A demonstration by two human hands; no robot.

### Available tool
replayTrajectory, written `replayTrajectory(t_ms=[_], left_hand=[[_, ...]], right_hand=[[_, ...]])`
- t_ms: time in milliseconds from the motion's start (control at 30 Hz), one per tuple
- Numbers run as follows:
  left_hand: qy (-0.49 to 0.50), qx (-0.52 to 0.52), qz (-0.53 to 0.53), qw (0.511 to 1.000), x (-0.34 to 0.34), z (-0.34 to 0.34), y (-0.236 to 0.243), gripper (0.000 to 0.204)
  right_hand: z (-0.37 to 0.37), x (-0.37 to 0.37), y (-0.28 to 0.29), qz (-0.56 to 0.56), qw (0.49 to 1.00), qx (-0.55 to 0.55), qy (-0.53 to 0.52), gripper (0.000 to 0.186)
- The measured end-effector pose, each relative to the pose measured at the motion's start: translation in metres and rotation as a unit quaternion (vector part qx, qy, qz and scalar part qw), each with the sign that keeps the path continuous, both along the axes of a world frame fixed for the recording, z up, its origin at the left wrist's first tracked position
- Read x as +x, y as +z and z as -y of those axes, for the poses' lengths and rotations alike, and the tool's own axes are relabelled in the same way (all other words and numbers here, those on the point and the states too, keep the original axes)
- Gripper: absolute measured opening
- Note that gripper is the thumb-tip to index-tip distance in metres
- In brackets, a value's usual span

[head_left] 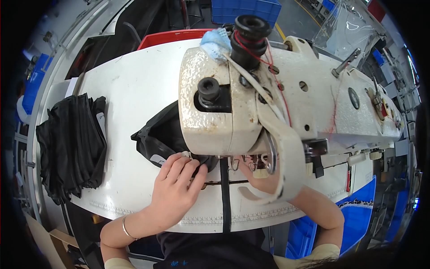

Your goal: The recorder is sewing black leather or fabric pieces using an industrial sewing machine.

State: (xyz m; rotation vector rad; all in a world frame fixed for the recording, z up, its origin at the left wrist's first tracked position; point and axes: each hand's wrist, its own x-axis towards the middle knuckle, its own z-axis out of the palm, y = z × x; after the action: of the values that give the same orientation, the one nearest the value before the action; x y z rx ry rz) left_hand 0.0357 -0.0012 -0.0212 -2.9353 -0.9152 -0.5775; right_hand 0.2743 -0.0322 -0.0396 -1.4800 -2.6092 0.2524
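Observation:
A cream industrial sewing machine (215, 130) stands over the white table (123, 89). My left hand (177, 193), with a metal bangle on the wrist, has its curled fingers gripping a black fabric piece (150, 141) with a white label, left of the needle area. My right hand (255, 179) reaches in behind the machine's curved front arm, near the presser area; its fingertips are hidden. A narrow black strip (225, 206) runs from under the machine head down across the front edge, between my hands.
Folded black fabric pieces (71, 148) lie stacked at the left. A red bin (156, 40) and a blue crate (244, 9) are behind the table. Blue trays (298, 237) sit below the table at the right. A printed ruler runs along the front edge.

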Motion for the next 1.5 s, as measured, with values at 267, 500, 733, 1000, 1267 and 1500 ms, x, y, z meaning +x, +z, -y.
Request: replayTrajectory(t_ms=[267,500,733,1000,1267,1500], left_hand=[[-0.055,-0.03,0.089,0.994,0.011,-0.024,0.012,0.021],[-0.093,0.037,-0.053,0.994,0.02,-0.001,0.01,0.027],[-0.113,-0.097,0.091,0.985,0.003,-0.025,-0.014,0.029],[-0.149,-0.022,0.021,0.988,0.008,-0.004,-0.024,0.027],[-0.163,-0.014,0.044,0.986,0.011,-0.004,-0.03,0.03],[-0.167,-0.047,0.027,0.984,0.002,-0.008,-0.053,0.032]], right_hand=[[-0.002,-0.019,-0.014,0.067,0.909,0.323,0.257,0.034],[0.009,-0.013,-0.053,-0.11,0.96,0.228,0.123,0.029],[0.021,-0.014,-0.033,-0.077,0.955,0.236,0.159,0.024],[0.021,-0.014,-0.026,-0.029,0.933,0.286,0.216,0.014],[0.039,-0.018,-0.056,-0.163,0.961,0.179,0.133,0.003],[0.025,-0.026,-0.074,0.012,0.92,0.301,0.25,0.031]])
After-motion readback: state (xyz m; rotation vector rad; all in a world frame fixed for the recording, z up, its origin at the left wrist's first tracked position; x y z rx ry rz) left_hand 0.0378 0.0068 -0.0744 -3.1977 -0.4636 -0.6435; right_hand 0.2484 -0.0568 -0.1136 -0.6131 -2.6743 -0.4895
